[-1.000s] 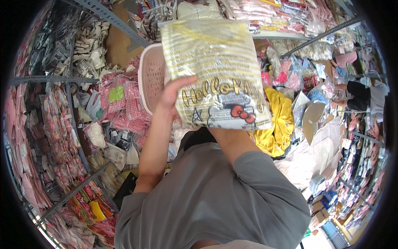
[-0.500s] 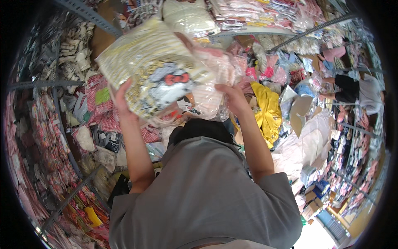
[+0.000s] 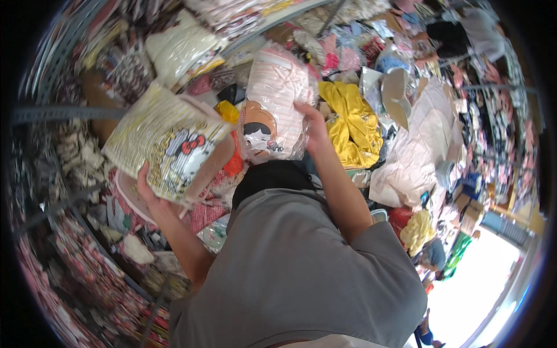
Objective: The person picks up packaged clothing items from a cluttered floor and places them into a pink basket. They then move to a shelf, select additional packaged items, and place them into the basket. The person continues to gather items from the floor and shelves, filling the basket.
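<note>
My left hand (image 3: 152,190) is closed on the near edge of a yellow-and-white striped garment in clear plastic (image 3: 136,124), which has a cartoon cat with a red bow on it. This package tilts over a pale pink tub (image 3: 219,158), covering most of the tub's opening. My right hand (image 3: 315,129) grips the right side of a pink-and-white striped garment in clear plastic (image 3: 275,87), with a dark-haired cartoon figure in an orange-brown hat near its lower end. The two packages are apart, and the fingers behind each are hidden.
Shelves packed with bagged garments (image 3: 229,14) stand ahead and on both sides. A pale yellow bagged bundle (image 3: 180,49) lies ahead left. A yellow satin-like cloth (image 3: 351,124) and a big pale pink sheet (image 3: 409,151) lie to the right. Another person (image 3: 464,37) is far right.
The two packages overlapped before and are now apart. The yellow striped one has gone left and lower over the tub; the pink striped one now shows fully. My view has turned.
</note>
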A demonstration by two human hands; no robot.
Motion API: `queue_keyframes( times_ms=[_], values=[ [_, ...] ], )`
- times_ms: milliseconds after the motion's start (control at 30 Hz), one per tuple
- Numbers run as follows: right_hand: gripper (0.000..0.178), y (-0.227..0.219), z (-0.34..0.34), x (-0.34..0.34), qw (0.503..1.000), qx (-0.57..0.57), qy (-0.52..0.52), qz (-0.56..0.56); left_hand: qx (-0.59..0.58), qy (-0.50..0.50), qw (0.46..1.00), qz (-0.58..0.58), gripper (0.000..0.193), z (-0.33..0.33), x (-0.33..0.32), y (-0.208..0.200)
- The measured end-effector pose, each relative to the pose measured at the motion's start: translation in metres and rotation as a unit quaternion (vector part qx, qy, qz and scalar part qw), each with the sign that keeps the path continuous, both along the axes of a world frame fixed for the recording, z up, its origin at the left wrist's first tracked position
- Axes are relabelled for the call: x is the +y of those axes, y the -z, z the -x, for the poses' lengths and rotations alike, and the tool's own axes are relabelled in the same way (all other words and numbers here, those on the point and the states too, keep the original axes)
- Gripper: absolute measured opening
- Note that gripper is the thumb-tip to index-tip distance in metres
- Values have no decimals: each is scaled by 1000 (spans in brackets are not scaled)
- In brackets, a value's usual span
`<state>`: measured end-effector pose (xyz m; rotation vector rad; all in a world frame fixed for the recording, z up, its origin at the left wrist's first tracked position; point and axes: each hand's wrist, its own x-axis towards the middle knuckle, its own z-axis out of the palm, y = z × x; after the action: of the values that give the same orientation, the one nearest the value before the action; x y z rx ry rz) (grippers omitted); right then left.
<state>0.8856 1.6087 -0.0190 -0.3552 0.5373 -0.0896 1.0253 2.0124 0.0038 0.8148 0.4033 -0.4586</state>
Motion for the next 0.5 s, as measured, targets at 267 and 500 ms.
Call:
queue_keyframes(
  times_ms=[267, 500],
  values=[
    [52, 13, 41, 0, 984, -119, -52, -125, 49, 93, 991, -83, 55, 25, -41, -15],
    [55, 26, 133, -21, 988, -108, -16, -110, -68, 194, 951, -230, 57, 38, -80, -37]
  ],
)
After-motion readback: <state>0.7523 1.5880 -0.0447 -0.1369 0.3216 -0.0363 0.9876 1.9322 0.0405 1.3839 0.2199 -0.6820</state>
